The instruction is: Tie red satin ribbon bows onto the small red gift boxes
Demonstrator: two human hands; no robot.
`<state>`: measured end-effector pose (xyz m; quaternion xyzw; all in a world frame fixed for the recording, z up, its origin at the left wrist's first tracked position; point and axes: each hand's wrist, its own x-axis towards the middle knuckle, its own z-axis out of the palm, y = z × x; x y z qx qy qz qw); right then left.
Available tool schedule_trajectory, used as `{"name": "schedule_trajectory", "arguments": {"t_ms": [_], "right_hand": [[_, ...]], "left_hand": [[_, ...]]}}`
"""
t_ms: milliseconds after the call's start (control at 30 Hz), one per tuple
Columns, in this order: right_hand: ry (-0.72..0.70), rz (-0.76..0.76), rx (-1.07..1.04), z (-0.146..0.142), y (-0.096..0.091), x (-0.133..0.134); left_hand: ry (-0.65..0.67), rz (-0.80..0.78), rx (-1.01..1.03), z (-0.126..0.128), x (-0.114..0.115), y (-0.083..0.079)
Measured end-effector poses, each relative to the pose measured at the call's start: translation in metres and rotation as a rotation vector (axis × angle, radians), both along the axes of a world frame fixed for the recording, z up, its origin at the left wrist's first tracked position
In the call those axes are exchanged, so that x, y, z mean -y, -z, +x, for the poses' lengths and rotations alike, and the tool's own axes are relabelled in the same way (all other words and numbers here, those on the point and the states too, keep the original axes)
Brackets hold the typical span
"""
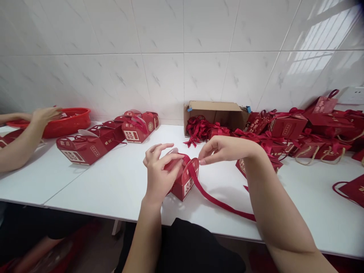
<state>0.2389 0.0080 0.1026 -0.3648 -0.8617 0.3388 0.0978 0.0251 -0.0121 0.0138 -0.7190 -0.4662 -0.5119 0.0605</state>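
A small red gift box (180, 186) with gold characters and a rounded end flap stands on the white table in front of me. A long red ribbon (220, 204) passes through the flap and trails right across the table, its far part behind my right forearm. My left hand (162, 167) is at the top of the box, thumb and index finger pinched on the ribbon there, other fingers raised. On the other side, my right hand (217, 149) pinches the edge of the rounded flap; its fingertips partly hide the contact.
Behind the box, a cardboard carton (217, 106) holds red ribbon bows (199, 129). Many finished-looking red boxes (287, 125) crowd the right. Further boxes (92, 146) stand left, near a red basin (71, 123) where a co-worker's hand (47, 115) reaches. The table's front edge is close to me.
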Motion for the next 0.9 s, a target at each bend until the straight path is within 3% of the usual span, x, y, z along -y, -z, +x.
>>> {"name": "schedule_trajectory", "arguments": {"t_ms": [100,333,400,600,767,900], "right_hand": [[0.117,0.112,-0.075,-0.009,0.001,0.003],[0.138,0.141,-0.327,-0.033,0.007,0.01],[0.17,0.13,-0.433,-0.028,0.003,0.016],[0.277,0.213,-0.704,-0.007,-0.015,0.047],[0.225,0.21,-0.918,-0.007,-0.019,0.055],[0.21,0.133,-0.806,-0.025,-0.009,0.037]], "left_hand": [[-0.003,0.093,0.088,0.001,0.003,-0.002],[0.018,0.094,0.162,0.0,0.003,-0.004],[-0.015,0.026,0.213,-0.003,-0.001,-0.002],[-0.01,-0.4,0.442,-0.015,-0.013,0.007],[-0.042,-0.435,0.511,-0.015,-0.011,0.005],[0.025,-0.531,0.537,-0.016,-0.007,0.0]]}}
